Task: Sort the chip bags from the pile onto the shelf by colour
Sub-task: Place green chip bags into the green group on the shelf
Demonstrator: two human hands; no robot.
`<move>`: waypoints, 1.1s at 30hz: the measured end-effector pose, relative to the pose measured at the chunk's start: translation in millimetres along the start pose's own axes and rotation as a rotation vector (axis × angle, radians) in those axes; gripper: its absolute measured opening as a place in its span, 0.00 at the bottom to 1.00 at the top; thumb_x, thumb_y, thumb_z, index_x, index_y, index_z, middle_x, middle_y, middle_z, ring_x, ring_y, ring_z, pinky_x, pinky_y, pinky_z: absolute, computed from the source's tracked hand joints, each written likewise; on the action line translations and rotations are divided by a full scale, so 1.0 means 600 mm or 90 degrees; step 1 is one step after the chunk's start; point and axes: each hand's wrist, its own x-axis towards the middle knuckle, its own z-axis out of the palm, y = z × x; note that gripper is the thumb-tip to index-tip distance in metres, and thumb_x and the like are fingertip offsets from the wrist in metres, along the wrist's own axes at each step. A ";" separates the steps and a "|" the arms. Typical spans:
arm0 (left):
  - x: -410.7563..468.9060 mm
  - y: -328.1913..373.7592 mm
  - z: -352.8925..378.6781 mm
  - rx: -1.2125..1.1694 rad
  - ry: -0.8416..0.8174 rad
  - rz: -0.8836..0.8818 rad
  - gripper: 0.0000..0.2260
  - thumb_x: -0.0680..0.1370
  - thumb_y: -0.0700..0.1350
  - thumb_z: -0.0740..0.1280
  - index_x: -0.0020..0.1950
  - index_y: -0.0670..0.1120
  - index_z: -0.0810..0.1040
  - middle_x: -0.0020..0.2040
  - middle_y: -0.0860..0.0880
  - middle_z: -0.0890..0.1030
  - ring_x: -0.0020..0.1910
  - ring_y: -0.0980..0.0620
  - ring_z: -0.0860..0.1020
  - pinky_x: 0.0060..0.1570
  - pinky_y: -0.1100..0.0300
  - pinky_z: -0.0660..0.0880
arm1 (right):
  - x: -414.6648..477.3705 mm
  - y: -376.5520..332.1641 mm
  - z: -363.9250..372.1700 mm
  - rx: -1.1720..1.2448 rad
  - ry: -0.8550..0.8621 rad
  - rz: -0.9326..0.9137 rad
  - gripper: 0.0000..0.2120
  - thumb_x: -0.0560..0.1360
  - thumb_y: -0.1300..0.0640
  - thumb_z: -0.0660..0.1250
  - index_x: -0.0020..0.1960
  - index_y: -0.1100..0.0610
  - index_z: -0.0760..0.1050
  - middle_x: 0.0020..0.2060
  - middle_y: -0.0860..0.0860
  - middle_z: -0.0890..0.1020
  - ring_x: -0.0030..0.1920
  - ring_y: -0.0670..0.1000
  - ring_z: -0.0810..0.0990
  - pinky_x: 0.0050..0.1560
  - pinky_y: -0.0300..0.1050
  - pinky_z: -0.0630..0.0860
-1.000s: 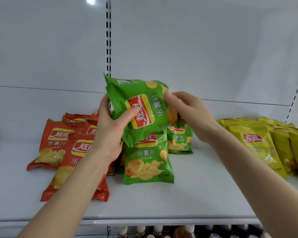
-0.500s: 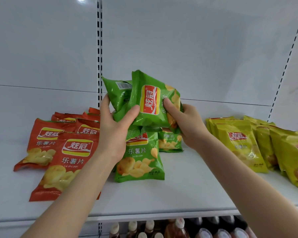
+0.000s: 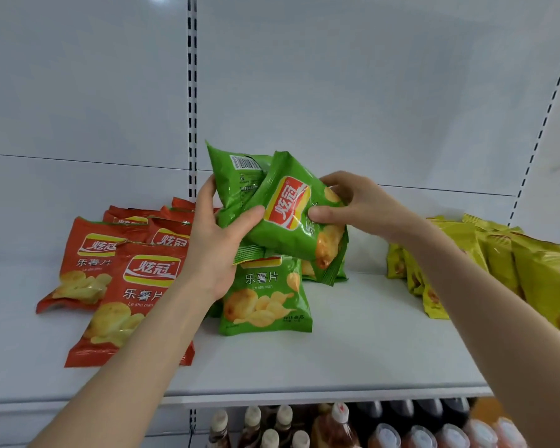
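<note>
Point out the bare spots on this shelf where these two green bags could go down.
Widest bare patch of shelf: between the lying green chip bags and the yellow chip bags. A bare strip also runs along the front edge. Crowded: overlapping orange chip bags at left, yellow ones packed at right.

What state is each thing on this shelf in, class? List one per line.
Left hand, grips barcode-side green bag
Right hand, pinches logo-side green bag
Barcode-side green bag, held aloft, back showing
Logo-side green bag, held aloft, tilted
Shelved green bag, lying face up
Orange bags, lying overlapped
Yellow bags, lying overlapped
</note>
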 end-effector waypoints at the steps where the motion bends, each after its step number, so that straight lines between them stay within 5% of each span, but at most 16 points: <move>1: 0.000 0.000 0.001 -0.009 0.005 -0.008 0.28 0.73 0.41 0.71 0.70 0.57 0.67 0.57 0.51 0.81 0.52 0.49 0.82 0.44 0.47 0.81 | 0.000 0.005 0.007 0.035 0.027 -0.007 0.29 0.58 0.46 0.72 0.55 0.53 0.71 0.46 0.50 0.81 0.44 0.47 0.82 0.44 0.41 0.80; 6: -0.002 0.009 0.011 -0.031 0.011 -0.020 0.39 0.62 0.56 0.79 0.70 0.60 0.65 0.64 0.56 0.76 0.62 0.50 0.76 0.57 0.42 0.73 | 0.007 0.033 0.047 0.192 0.147 -0.004 0.08 0.74 0.51 0.67 0.49 0.53 0.71 0.42 0.50 0.81 0.38 0.45 0.82 0.40 0.45 0.81; 9: -0.003 0.003 0.011 -0.006 0.016 0.002 0.37 0.66 0.46 0.76 0.71 0.58 0.64 0.62 0.56 0.77 0.58 0.56 0.78 0.50 0.53 0.76 | 0.014 0.036 0.051 0.216 0.192 0.022 0.15 0.76 0.49 0.64 0.52 0.60 0.72 0.43 0.53 0.81 0.38 0.46 0.83 0.35 0.44 0.80; 13: 0.002 -0.004 0.000 0.038 0.029 0.040 0.31 0.72 0.34 0.71 0.70 0.53 0.65 0.60 0.49 0.78 0.57 0.50 0.79 0.54 0.43 0.77 | 0.024 0.042 0.045 0.197 0.274 0.051 0.16 0.76 0.45 0.63 0.49 0.59 0.71 0.45 0.56 0.80 0.43 0.52 0.82 0.36 0.49 0.82; 17: 0.010 0.005 -0.019 0.021 0.066 0.068 0.30 0.73 0.30 0.68 0.70 0.51 0.66 0.59 0.49 0.78 0.55 0.49 0.80 0.53 0.42 0.78 | 0.014 0.072 0.005 0.149 0.397 0.098 0.19 0.76 0.44 0.63 0.55 0.59 0.67 0.43 0.49 0.75 0.40 0.45 0.78 0.27 0.35 0.77; 22: 0.012 0.009 -0.034 -0.020 0.092 0.077 0.29 0.74 0.28 0.66 0.68 0.51 0.66 0.56 0.50 0.79 0.53 0.50 0.81 0.47 0.49 0.81 | -0.016 0.174 0.013 0.100 0.350 0.207 0.21 0.72 0.51 0.71 0.56 0.59 0.66 0.50 0.54 0.79 0.44 0.47 0.79 0.40 0.42 0.79; 26: 0.009 0.002 -0.029 0.002 0.063 0.073 0.28 0.74 0.30 0.67 0.68 0.51 0.67 0.60 0.47 0.78 0.56 0.48 0.80 0.48 0.47 0.80 | -0.013 0.214 0.047 0.057 0.226 0.256 0.25 0.72 0.56 0.71 0.63 0.62 0.63 0.53 0.54 0.76 0.47 0.47 0.76 0.36 0.33 0.74; 29: 0.007 0.003 -0.026 0.017 0.058 0.076 0.28 0.74 0.31 0.67 0.69 0.50 0.66 0.59 0.49 0.79 0.54 0.50 0.81 0.47 0.49 0.80 | -0.005 0.230 0.058 -0.039 0.186 0.299 0.28 0.72 0.54 0.71 0.66 0.61 0.62 0.57 0.55 0.74 0.55 0.53 0.74 0.46 0.41 0.75; 33: 0.004 0.001 -0.026 0.024 0.047 0.074 0.27 0.74 0.31 0.67 0.69 0.51 0.66 0.59 0.50 0.79 0.53 0.52 0.81 0.45 0.51 0.81 | 0.004 0.237 0.063 -0.085 0.132 0.330 0.28 0.72 0.47 0.69 0.64 0.59 0.61 0.56 0.54 0.74 0.45 0.54 0.78 0.25 0.36 0.72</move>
